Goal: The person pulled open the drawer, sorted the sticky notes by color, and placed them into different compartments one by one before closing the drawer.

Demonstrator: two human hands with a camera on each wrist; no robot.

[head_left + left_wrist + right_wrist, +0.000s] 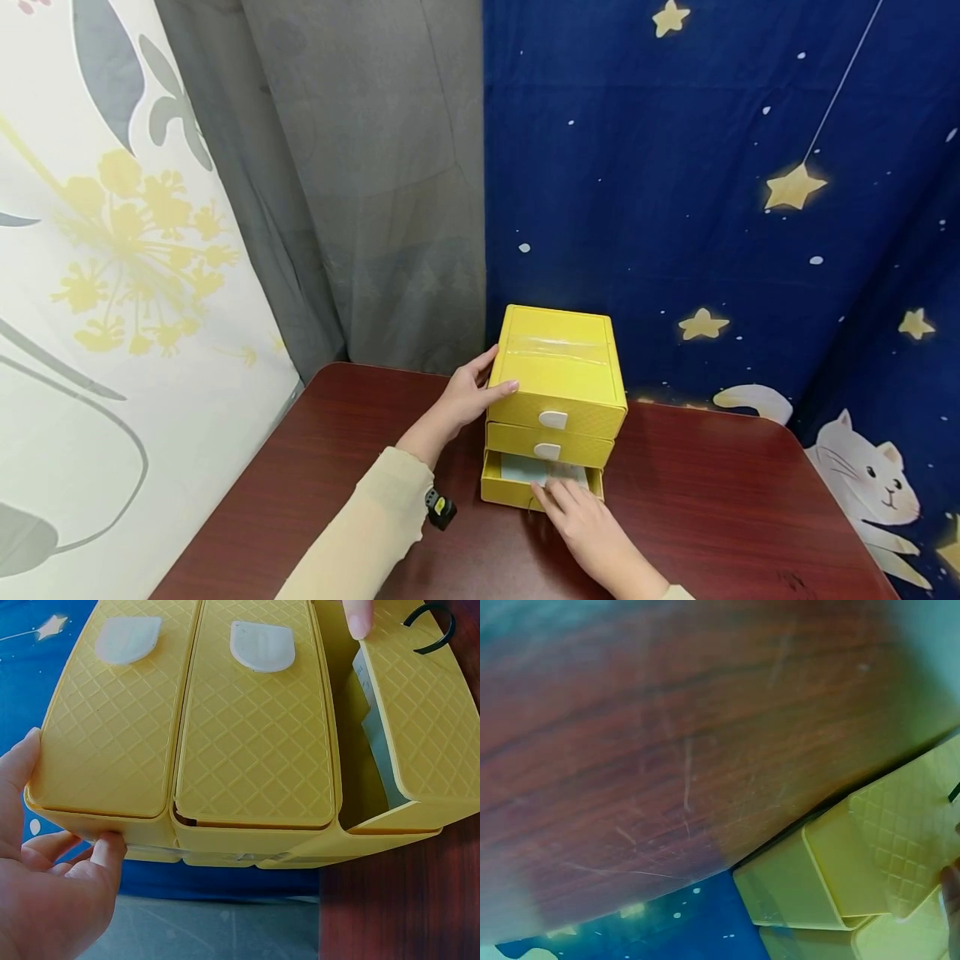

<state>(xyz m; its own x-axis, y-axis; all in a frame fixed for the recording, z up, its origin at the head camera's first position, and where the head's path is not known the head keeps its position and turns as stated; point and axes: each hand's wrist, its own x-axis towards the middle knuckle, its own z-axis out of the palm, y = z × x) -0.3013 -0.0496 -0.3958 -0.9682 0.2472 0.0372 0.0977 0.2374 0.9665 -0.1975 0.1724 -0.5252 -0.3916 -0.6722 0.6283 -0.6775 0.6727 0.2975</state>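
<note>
A yellow drawer unit of three levels stands on the table, with its bottom drawer pulled out. My left hand rests against the unit's upper left edge, thumb over the top and the other fingers along the side. At the front of the bottom drawer, my right hand hooks its fingers over the rim. In the left wrist view one fingertip shows just inside that rim. Pale papers lie in the drawer. A dark ring pull hangs on its front. The right wrist view barely catches the right hand.
White tabs mark the upper drawer and the middle drawer. Clear tape crosses the unit's top. The dark red table extends around the unit, with a starry blue curtain and a grey curtain behind.
</note>
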